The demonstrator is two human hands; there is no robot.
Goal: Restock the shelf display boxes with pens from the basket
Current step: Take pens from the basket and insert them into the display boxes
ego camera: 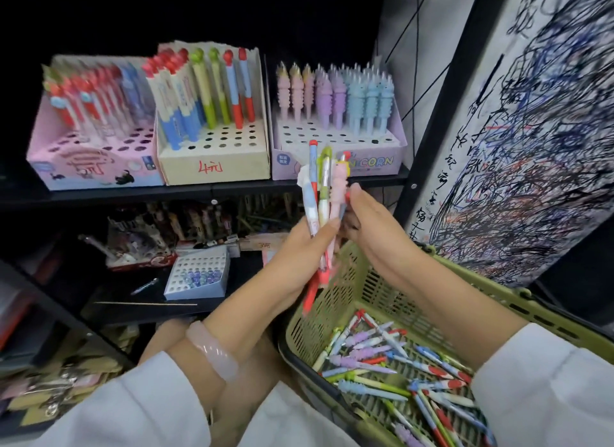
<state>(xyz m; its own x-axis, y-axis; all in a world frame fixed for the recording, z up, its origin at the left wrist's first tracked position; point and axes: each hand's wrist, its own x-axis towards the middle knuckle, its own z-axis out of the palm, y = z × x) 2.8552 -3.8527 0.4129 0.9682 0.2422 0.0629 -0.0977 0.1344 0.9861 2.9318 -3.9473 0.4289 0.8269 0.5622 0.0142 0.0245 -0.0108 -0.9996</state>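
Pens [320, 214], a light, stiff, slippery bunch at frame centre above the green basket [335, 300], are gripped mid-barrel by the left hand [299, 257], the right hand [368, 220] pinching one; best held by the barrels.

A black metal shelf [212, 194] stands against a dark background. On the right, a white panel [538, 140] is covered with blue and black scribbles.
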